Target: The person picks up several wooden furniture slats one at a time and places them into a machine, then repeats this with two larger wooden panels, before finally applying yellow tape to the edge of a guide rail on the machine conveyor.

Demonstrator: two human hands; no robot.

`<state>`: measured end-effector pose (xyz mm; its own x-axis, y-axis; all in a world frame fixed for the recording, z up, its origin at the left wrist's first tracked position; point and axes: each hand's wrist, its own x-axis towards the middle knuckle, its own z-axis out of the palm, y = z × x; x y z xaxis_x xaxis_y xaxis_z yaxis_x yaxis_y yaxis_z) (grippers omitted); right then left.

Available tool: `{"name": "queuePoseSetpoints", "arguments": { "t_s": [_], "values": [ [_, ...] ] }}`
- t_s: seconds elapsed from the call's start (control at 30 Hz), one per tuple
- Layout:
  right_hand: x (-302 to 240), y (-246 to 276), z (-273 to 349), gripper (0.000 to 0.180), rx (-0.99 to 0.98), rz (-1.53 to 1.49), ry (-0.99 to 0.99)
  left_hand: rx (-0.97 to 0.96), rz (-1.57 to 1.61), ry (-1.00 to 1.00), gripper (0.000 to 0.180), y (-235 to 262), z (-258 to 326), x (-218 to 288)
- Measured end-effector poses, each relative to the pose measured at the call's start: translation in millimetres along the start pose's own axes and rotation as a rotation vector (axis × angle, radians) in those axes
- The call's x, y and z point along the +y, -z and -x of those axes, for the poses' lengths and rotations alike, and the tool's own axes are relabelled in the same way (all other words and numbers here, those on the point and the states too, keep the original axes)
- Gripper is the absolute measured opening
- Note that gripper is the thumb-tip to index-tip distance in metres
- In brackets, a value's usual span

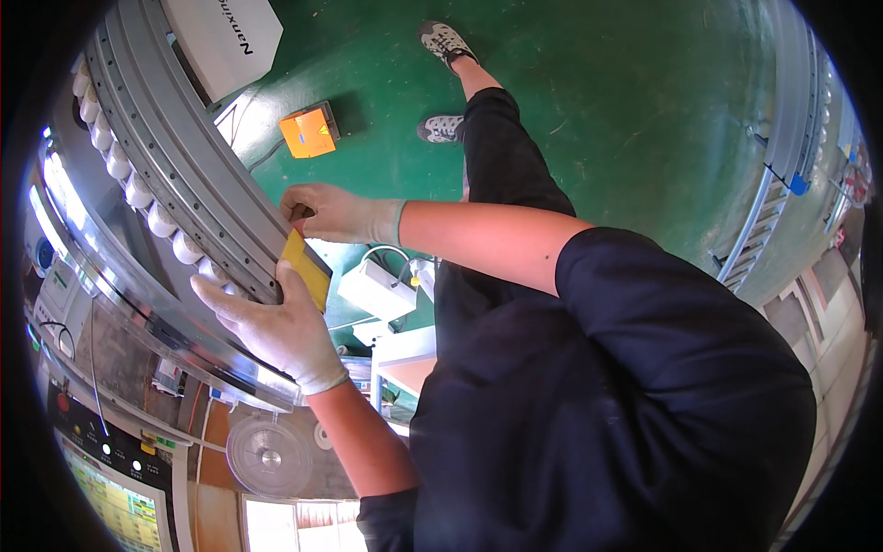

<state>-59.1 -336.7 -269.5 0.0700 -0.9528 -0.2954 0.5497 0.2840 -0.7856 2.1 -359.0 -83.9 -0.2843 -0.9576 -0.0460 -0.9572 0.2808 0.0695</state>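
Note:
A long grey metal rail, with holes along its edge and a row of white rollers beneath, runs down from the upper left. At its near end is a flat yellow piece with a dark side. My right hand, in a whitish glove, has its fingers curled at the upper edge of the yellow piece; the fingertips are partly hidden. My left hand, gloved likewise, lies against the rail's end, thumb up beside the yellow piece and forefinger stretched out along the rollers.
An orange box with a cable sits on the green floor. Below the rail's end are a white box and a small table. A lit screen and a clear reel are at lower left. A blue ladder-like frame stands at right.

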Motion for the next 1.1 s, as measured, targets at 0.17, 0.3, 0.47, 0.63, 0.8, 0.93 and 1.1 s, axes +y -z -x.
{"name": "queuePoseSetpoints", "arguments": {
  "t_s": [0.17,0.3,0.47,0.63,0.8,0.93,1.1],
  "values": [
    [8,-3,6,0.024,0.055,0.055,-0.01,-0.005,0.052,0.025,0.095,-2,1,-3],
    [8,0,9,0.017,0.239,0.139,-0.073,0.026,0.001,-0.035,0.094,-2,0,-4],
    [-12,12,30,0.015,0.351,0.197,-0.132,0.021,0.059,0.012,0.094,-4,3,-6],
    [-14,-14,35,0.031,0.109,0.002,0.01,0.036,0.061,0.007,0.093,-2,0,-2],
    [-24,-17,20,0.055,0.046,-0.625,-0.404,0.078,0.088,0.002,0.086,-6,1,-8],
    [10,-24,-5,0.061,-0.004,-0.088,-0.234,0.102,0.245,0.032,0.078,-6,2,-12],
    [-22,-54,-23,0.066,0.201,-0.801,-0.351,0.181,0.422,0.039,0.06,-9,8,-29]
  ]
}}
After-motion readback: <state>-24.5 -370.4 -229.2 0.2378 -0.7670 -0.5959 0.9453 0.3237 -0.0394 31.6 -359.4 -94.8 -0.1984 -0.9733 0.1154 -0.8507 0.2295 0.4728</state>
